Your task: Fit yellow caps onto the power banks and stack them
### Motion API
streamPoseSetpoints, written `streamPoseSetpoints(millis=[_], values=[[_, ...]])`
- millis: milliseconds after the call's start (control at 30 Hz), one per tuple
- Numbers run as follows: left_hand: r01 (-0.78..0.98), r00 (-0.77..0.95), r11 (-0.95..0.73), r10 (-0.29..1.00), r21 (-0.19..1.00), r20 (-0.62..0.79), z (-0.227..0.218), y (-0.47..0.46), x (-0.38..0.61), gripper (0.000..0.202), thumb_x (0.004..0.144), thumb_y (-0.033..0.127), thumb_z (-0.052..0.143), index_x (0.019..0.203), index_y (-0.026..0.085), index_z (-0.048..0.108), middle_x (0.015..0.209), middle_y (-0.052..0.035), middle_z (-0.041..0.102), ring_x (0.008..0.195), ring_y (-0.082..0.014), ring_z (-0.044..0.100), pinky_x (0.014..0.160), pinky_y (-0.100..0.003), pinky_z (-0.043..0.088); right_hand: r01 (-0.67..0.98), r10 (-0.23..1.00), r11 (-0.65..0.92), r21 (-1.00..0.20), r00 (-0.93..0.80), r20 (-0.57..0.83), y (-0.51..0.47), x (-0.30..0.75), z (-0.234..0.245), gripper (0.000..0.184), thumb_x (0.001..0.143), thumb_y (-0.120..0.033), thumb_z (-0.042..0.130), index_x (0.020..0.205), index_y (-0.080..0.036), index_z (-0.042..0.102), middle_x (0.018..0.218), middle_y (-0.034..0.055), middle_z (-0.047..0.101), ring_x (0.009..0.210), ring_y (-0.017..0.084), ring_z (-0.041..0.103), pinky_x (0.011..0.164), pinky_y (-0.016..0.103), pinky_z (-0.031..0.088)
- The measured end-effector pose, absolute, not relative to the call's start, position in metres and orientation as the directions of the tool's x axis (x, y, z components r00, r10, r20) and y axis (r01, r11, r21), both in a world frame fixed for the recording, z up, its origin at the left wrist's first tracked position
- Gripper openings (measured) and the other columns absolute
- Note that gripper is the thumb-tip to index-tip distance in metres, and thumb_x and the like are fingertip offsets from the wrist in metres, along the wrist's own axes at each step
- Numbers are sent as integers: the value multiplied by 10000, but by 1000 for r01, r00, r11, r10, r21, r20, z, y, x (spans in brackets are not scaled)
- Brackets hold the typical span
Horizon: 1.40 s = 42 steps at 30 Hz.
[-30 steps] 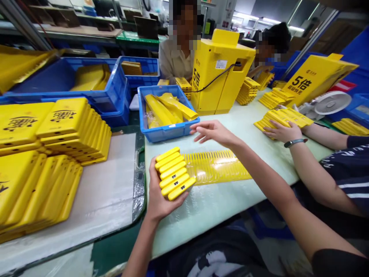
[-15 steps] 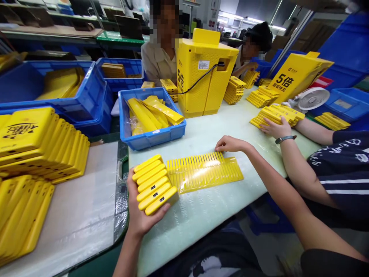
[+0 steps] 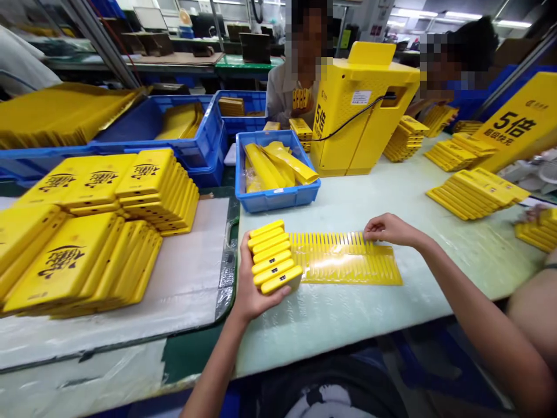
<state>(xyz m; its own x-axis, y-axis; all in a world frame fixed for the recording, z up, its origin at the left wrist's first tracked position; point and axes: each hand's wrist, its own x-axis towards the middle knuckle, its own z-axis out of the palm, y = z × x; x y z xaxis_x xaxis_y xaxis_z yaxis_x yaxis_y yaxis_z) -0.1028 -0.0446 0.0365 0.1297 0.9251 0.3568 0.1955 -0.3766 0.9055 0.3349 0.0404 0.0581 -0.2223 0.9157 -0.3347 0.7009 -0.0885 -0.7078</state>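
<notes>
My left hand (image 3: 256,284) holds a stack of slim yellow power banks (image 3: 274,258) on edge, their small black ports showing. My right hand (image 3: 389,229) rests its fingers on the far edge of a long row of flat yellow units under clear plastic film (image 3: 346,259). I cannot tell whether those fingers grip the film. The row lies on the pale green table top (image 3: 331,328), just to the right of the stack in my left hand.
A blue crate (image 3: 278,200) of yellow strips in plastic stands beyond my hands, next to a yellow cabinet (image 3: 361,110). Yellow stacks (image 3: 472,194) lie to the right, where a co-worker's hand (image 3: 528,215) shows. More stacks (image 3: 96,232) cover the left bench. Two people sit opposite.
The view has swung left. My right hand has come down from near the crate onto the row's far edge. My left hand still holds the stack. The co-worker's hand has moved off the nearby stack.
</notes>
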Motion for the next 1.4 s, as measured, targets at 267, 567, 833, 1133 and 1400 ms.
streamPoseSetpoints(millis=[267,567,833,1133,1400], values=[[239,142,-382,923,893,357,26,-40,-111,1259,749,599,963,1748,284,263,1655,-212,580,1485,-451,671,1276,-706,539,752,894,-137,-645,-187,-407,60,323,51,329,784,-474,885,863,-155,871,812,104,828,742,223,736,692,311,562],[244,119,-382,924,891,364,26,-38,-110,1279,735,608,970,1747,271,266,1596,-210,611,1458,-462,679,1288,-720,512,688,877,-133,-714,-254,-408,62,315,64,362,671,-482,958,725,-162,796,704,66,763,664,191,682,642,304,558],[177,110,-364,931,915,349,35,-41,-102,1289,683,575,998,1719,274,292,1566,-199,641,1442,-439,688,1263,-675,550,397,962,-9,-918,253,100,7,337,92,447,641,-596,967,764,-206,786,738,73,752,652,205,642,632,359,576],[117,141,-411,908,904,395,28,-44,-96,1350,679,560,1014,1741,276,230,1652,-200,544,1555,-452,584,1347,-682,450,109,997,-38,-993,74,-30,-53,141,163,213,666,-385,952,657,-206,837,513,7,617,450,106,454,428,247,364],[93,136,-375,922,922,361,26,-48,-90,1455,626,427,1074,1778,279,197,1659,-196,506,1561,-465,560,1317,-641,507,218,994,-107,-970,22,-104,-52,86,171,169,623,-345,887,581,-210,794,636,73,760,548,170,644,482,251,489]])
